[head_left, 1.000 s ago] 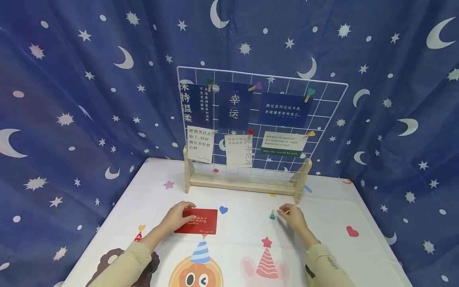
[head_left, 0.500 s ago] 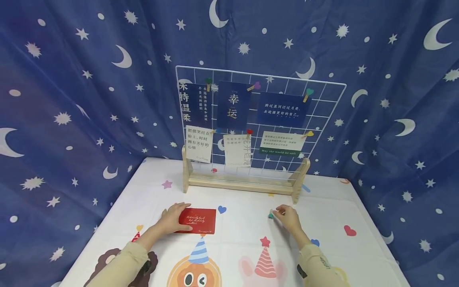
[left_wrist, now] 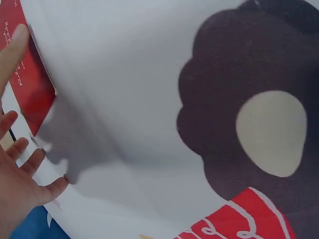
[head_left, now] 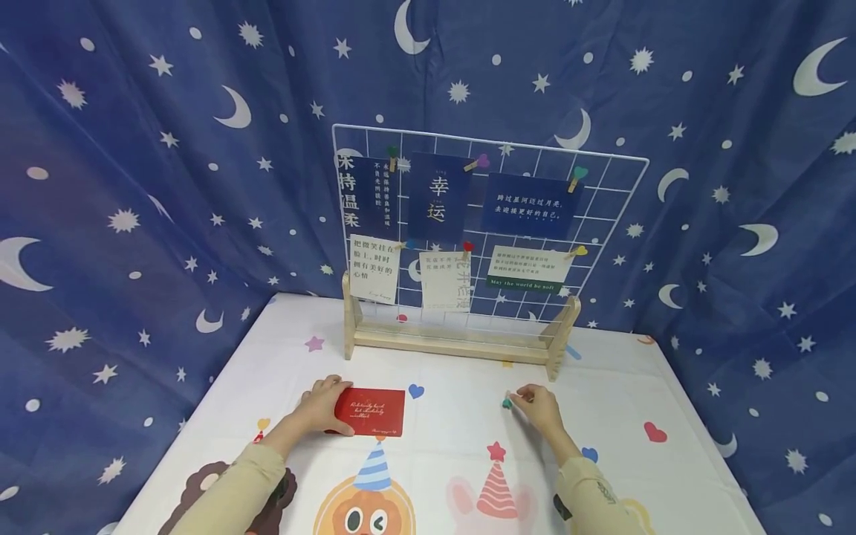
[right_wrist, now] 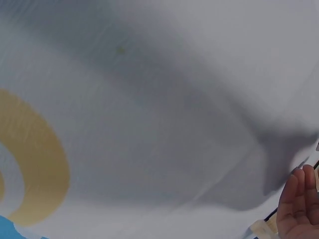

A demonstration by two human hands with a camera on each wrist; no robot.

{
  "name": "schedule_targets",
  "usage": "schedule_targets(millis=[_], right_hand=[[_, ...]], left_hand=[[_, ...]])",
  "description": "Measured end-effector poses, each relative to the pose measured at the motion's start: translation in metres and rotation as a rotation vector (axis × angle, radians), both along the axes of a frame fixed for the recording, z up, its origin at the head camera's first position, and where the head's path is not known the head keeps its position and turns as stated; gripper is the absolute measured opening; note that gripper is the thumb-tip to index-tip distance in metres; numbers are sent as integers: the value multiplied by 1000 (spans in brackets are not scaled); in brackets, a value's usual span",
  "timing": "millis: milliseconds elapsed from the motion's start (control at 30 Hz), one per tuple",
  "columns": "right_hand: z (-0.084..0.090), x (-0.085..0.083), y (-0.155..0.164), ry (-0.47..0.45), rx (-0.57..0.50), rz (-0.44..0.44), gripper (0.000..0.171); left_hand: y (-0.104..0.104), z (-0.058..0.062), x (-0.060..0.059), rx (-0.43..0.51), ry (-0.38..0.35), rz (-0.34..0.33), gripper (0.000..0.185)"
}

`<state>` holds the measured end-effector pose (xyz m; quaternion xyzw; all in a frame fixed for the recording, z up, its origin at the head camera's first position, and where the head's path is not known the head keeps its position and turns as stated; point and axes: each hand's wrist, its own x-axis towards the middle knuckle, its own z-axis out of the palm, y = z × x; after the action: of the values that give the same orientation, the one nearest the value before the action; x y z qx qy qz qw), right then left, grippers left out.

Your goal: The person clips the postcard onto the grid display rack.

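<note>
My left hand [head_left: 319,407] is at the left end of a red card [head_left: 376,411] with white lettering, lying on the table. Its thumb reaches over the card's lower edge and the forefinger is by the upper edge. In the left wrist view the other fingers are spread on the cloth beside the red card [left_wrist: 37,89]. To the right, my right hand [head_left: 543,409] pinches a small clothespin [head_left: 506,403] with a green top between thumb and forefinger, low at the table. The right wrist view catches only part of the right hand [right_wrist: 299,204], and the clothespin is hidden there.
A white wire grid [head_left: 521,316] on a wooden stand [head_left: 448,347] rises behind the hands. Several cards hang on it by heart-topped clips, including a blue card [head_left: 438,197] and a cream card [head_left: 373,269]. A star-patterned curtain [head_left: 301,74] surrounds the white printed tablecloth [head_left: 435,475].
My left hand has drawn back leftward, uncovering the card's lettering. My right hand has moved slightly left onto the clothespin and closed thumb and forefinger on it.
</note>
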<state>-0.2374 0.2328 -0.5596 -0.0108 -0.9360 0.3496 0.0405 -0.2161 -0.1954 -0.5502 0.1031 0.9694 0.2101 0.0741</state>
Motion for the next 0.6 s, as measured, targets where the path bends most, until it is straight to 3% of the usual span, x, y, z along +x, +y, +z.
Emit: schedule_targets(millis=[200, 367, 600], right_hand=[[-1, 2, 0, -1, -27, 0, 22], [-4, 3, -2, 4, -32, -12, 21], [-4, 2, -3, 8, -21, -28, 19]], left_hand=[[4, 1, -9, -50, -19, 29, 78], [11, 11, -16, -125, -66, 38, 86], [16, 16, -18, -206, -23, 18, 80]])
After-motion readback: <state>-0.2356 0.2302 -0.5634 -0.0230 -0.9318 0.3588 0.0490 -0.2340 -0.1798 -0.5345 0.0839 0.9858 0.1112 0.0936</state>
